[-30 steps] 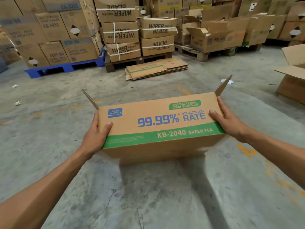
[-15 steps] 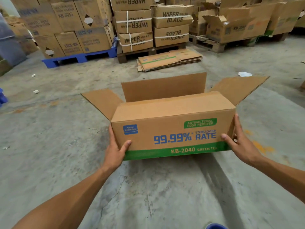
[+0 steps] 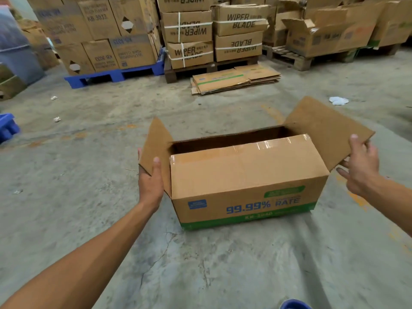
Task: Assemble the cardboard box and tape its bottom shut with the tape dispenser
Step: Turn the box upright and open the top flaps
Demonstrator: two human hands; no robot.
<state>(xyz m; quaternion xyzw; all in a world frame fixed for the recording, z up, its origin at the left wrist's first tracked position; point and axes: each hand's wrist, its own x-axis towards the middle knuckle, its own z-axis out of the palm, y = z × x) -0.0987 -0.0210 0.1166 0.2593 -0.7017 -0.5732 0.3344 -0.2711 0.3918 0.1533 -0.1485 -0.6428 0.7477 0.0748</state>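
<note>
Box: brown corrugated cardboard box with blue print and a green band [image 3: 245, 186] sits on the floor between the two hands, long near flap folded flat over the top, glossy clear tape along that flap's far edge, dark gap behind it.
Left hand: left hand [image 3: 151, 181] grips the plain end flap [image 3: 156, 148], thumb on its inner face, flap standing nearly upright.
Right hand: right hand [image 3: 360, 166] pinches the edge of the wide right flap [image 3: 327, 132], which splays outward; lower fingers spread loose.
Nearby: stack of flattened cardboard sheets [image 3: 234, 81] lies well beyond the box; strapped "WIPER BLADE" cartons [image 3: 214, 34] on a wooden pallet; blue plastic pallet [image 3: 116, 74] under other cartons.
Floor: grey mottled concrete floor [image 3: 89, 175], cracked, with paper scraps.
</note>
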